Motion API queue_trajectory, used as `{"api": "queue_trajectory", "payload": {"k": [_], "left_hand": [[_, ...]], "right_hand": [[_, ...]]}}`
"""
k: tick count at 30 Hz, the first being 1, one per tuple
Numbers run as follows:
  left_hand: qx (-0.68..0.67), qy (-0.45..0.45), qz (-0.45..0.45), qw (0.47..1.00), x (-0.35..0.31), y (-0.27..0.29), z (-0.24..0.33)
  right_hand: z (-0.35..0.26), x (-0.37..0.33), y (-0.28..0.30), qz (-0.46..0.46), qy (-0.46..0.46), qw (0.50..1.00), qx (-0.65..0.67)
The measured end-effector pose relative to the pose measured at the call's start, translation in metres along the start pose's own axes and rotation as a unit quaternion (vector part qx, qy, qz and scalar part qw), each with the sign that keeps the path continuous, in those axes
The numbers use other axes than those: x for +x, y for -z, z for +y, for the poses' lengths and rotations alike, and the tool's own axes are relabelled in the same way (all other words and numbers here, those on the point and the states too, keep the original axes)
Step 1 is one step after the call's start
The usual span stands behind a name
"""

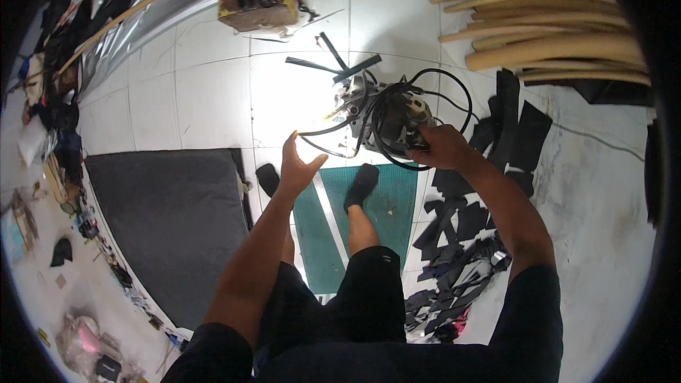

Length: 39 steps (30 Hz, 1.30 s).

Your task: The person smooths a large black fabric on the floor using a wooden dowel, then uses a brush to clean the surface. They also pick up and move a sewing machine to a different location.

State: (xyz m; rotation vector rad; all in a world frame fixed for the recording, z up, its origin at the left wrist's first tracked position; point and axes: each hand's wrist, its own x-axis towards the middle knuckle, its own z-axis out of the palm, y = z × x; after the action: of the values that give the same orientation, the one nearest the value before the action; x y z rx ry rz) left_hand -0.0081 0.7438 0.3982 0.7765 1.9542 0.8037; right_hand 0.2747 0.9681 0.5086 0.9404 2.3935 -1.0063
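A grey metal electric machine (355,96), its exact kind unclear, stands on the tiles ahead of my feet. A black cable (383,117) lies over it in loose loops. My right hand (443,147) is closed at the machine's right side, fingers curled round part of it; what lies inside the grip is partly hidden. My left hand (301,163) is held left of the machine, thumb and fingers apart. Its fingertips are at the leftmost bend of the cable, seemingly touching it without gripping.
A green mat (390,220) with a white stripe lies under my feet. To the left is a stack of black fabric (170,227); black scraps (461,220) are strewn right. Tan rolls (553,46) lie far right, and a worn box-like object (259,7) stands ahead.
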Motion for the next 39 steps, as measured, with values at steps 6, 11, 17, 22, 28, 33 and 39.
{"api": "queue_trajectory", "payload": {"k": [6,11,17,22,28,33,39], "left_hand": [[-0.041,0.075,0.040,0.996,0.010,0.056,-0.030],[-0.213,0.105,0.006,0.971,0.000,0.098,-0.042],[-0.313,0.177,-0.054,0.931,-0.011,0.149,-0.014],[-0.383,0.164,0.044,0.908,-0.029,0.184,0.002],[-0.286,0.074,0.093,0.951,-0.023,0.244,0.055],[-0.257,0.044,0.150,0.954,-0.011,0.283,0.106],[-0.205,-0.005,0.127,0.970,0.002,0.315,0.155]], "right_hand": [[-0.046,0.053,-0.003,-0.022,0.036,0.997,-0.063],[-0.099,0.087,-0.009,-0.032,0.037,0.998,-0.039],[-0.149,0.135,-0.025,-0.006,0.077,0.995,-0.070],[-0.202,0.169,-0.028,0.007,0.084,0.993,-0.082],[-0.256,0.188,-0.036,0.052,0.074,0.991,-0.103],[-0.276,0.156,-0.076,0.292,0.232,0.911,-0.175],[-0.294,0.166,-0.099,0.280,0.150,0.926,-0.205]]}}
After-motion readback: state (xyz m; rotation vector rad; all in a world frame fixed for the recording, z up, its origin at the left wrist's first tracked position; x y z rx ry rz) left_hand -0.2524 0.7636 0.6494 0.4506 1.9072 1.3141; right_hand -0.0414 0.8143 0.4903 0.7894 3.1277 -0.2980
